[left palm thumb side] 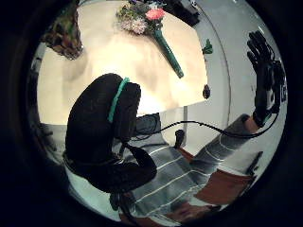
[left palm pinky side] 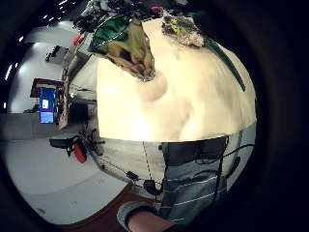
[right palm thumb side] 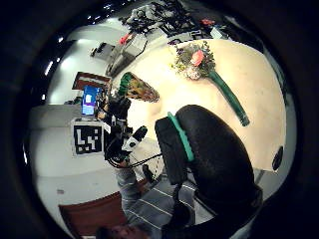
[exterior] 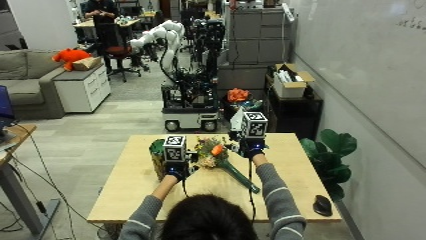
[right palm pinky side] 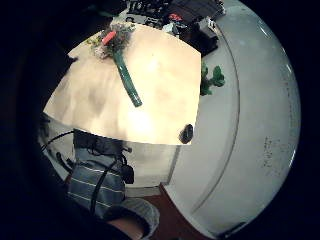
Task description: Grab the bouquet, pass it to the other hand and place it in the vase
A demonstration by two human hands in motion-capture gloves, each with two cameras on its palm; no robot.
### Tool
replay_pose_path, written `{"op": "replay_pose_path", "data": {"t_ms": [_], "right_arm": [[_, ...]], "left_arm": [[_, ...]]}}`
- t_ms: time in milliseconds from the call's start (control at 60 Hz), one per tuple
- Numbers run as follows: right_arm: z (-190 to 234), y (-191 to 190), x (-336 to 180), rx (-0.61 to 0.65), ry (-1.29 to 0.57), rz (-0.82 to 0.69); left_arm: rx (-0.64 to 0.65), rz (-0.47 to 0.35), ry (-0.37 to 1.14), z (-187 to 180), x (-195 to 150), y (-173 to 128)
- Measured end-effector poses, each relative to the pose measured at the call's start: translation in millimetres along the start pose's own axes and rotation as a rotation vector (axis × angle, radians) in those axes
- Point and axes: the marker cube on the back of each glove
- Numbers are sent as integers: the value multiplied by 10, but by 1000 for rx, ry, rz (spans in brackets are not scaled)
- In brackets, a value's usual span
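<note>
The bouquet [exterior: 214,153] lies on the wooden table [exterior: 133,190], its pink and yellow flowers toward the far side and its green wrapped stem [exterior: 241,180] pointing to the near right. It also shows in the palm views: bouquet [left palm thumb side: 142,16], bouquet [right palm thumb side: 195,59], bouquet [right palm pinky side: 114,40]. A green and yellow vase [exterior: 158,159] stands just left of it, also seen as the vase [left palm pinky side: 128,46]. My left hand [exterior: 176,171] hovers between vase and flowers, fingers relaxed, holding nothing. My right hand [left palm thumb side: 264,78] is raised right of the flowers with its fingers spread, also empty.
A black mouse [exterior: 322,205] lies at the table's near right corner. A potted plant [exterior: 333,145] stands on the floor off the right edge. A wheeled robot cart [exterior: 190,107] is beyond the far edge.
</note>
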Motion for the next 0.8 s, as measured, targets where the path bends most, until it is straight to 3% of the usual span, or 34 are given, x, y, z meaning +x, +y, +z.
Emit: {"op": "replay_pose_path", "data": {"t_ms": [233, 317, 383, 467, 567, 633, 700, 800], "right_arm": [[82, -229, 140, -68, 89, 127], [37, -141, 137, -207, 112, 254], [14, -341, 163, -46, 126, 179], [18, -473, 219, 7, 128, 198], [183, -604, 358, -35, 119, 228], [375, -572, 467, -201, 96, 315], [510, -608, 545, -101, 89, 304], [739, -474, 595, -143, 38, 346]], "left_arm": [[17, 1, 34, 26, -35, 11], [43, -2, 46, 78, -57, -58], [60, 13, 58, 129, -72, -131], [75, 28, 78, 166, -77, -172], [91, 43, 124, 175, -65, -116], [101, 49, 139, 237, -70, -157], [64, 46, 131, 317, -89, -186], [23, 43, 138, 392, -93, -174]]}}
